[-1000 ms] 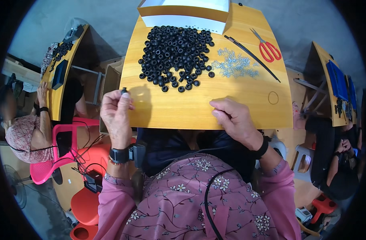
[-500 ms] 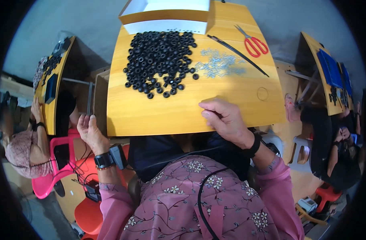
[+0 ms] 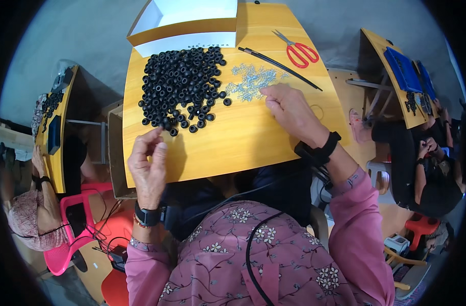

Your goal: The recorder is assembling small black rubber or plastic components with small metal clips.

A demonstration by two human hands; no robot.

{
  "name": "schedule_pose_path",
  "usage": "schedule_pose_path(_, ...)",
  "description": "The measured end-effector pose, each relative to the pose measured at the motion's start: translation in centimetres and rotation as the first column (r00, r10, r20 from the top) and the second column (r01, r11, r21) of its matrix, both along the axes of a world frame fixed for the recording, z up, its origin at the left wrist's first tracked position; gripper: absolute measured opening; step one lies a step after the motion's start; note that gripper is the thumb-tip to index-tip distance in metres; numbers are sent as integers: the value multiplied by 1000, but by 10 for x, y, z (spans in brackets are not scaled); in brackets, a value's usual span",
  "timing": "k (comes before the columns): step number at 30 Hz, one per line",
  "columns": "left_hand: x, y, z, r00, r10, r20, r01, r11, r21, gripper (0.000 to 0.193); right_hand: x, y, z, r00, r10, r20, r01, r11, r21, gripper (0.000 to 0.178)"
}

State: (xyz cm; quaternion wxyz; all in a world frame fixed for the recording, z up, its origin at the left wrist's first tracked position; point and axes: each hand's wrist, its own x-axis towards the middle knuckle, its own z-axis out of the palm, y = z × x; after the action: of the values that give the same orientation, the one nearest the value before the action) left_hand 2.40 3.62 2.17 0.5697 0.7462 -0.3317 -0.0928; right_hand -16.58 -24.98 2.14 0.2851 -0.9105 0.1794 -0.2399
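Note:
A pile of black, round, holed beads (image 3: 179, 84) covers the left of the yellow tabletop (image 3: 217, 150). My left hand (image 3: 147, 160) is at the pile's near edge, thumb and forefinger apart, the forefinger's tip at the nearest beads. To the right of the beads lies a scatter of small silvery metal pieces (image 3: 248, 84). My right hand (image 3: 294, 113) reaches to their near right edge, fingers curled and thumb and forefinger together. Anything between those fingertips is too small or hidden to make out.
An open white box (image 3: 189, 38) stands behind the beads. Red-handled scissors (image 3: 299, 53) and a thin black rod (image 3: 286, 67) lie at the far right. A thin ring (image 3: 317, 111) is beside my right wrist. People sit at tables on both sides.
My left hand has come from beyond the table's left edge to the beads. My right hand has moved forward to the silvery pieces. The whole view has shifted slightly.

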Motion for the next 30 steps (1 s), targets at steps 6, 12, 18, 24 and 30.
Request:
schedule_pose_path(6,-9,-18,-1,985,-103,139,78,982,174,36,-3,-8,-6,995,86,-46,-93,983,-160,17)
schedule_pose_path(12,-8,-16,-5,964,-117,238,67,976,208,36,-13,-9,-5,1000,-23,19,20,989,144,17)
schedule_pose_path(18,-4,-17,-17,976,-59,210,35,993,112,36,-11,-9,-2,998,53,-16,-52,997,59,6)
schedule_pose_path(24,1,-13,-23,969,10,245,-30,996,81,30,-10,-6,7,985,100,-137,-107,993,-44,6)
schedule_pose_path(30,1,-16,-23,967,14,255,-45,992,114,24,-16,1,16,986,87,-139,-77,994,78,9)
